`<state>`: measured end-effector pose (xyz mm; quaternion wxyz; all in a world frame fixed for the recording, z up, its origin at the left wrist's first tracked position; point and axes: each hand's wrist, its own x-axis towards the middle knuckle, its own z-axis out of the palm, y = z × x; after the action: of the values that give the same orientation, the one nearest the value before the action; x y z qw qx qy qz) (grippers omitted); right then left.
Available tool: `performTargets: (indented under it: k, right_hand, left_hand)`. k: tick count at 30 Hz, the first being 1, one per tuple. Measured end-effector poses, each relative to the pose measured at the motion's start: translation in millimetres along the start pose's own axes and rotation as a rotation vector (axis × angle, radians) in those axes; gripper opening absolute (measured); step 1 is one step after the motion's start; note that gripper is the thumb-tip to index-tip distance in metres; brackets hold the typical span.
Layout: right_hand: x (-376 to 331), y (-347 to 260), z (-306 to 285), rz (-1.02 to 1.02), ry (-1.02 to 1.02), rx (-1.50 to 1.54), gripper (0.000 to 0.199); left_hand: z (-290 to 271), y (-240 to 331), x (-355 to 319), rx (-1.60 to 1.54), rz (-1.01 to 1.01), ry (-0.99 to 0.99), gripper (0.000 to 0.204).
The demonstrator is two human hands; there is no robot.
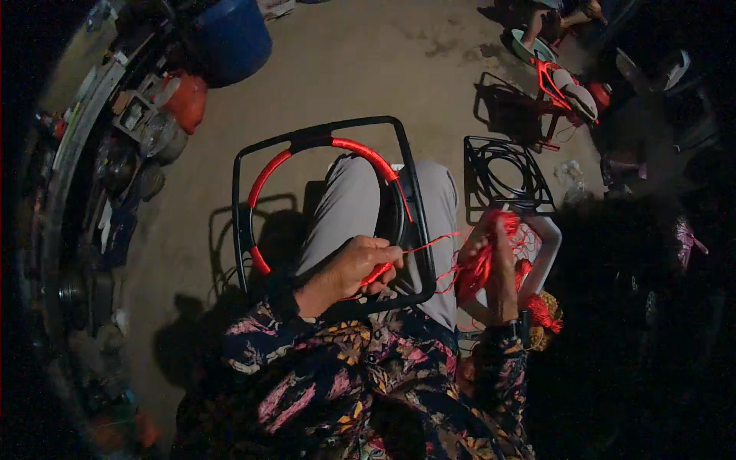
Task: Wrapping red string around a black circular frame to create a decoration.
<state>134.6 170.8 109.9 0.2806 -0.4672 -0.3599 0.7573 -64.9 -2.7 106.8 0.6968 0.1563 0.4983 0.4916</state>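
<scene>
A black, roughly square metal frame [408,146] with a round inner ring [313,141] rests across my lap. Stretches of the ring are wrapped in red cord [360,148], with bare black between them. At the ring's near right side, my left hand [354,268] is closed, a red bundle of cord showing under its fingers. A thin red strand runs from its fingertips toward the right. Beside my right thigh, my right hand [502,272] grips a loose, tangled hank of red cord [479,268]; some of its fingers are hidden by the strands.
Another black metal frame [510,172] lies on the floor to the right. Beyond it stands a red-wrapped frame [546,80], near a person's legs and a pale green basin [533,47]. A blue barrel [232,42] and an orange container [184,101] are at the far left.
</scene>
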Motion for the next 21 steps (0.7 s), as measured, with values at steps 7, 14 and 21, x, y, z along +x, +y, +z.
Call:
performTargets:
  k: [7,14,21]
  right_hand:
    - [-7.1,30.5,-22.9,0.11,-0.214,0.119,0.044]
    - [-26.5,-5.3,-25.6,-0.087,-0.093,0.022,0.036]
    - [-93.6,-74.8,40.4,-0.215,-0.125,-0.563,0.04]
  left_hand:
    - [17.0,7.0,-12.7,-0.014,0.14,0.154,0.025]
    - [8.6,4.6,-12.2,0.266,0.395,0.338,0.027]
    - [-4.2,3.6,11.2,0.579,0.799,0.518,0.028]
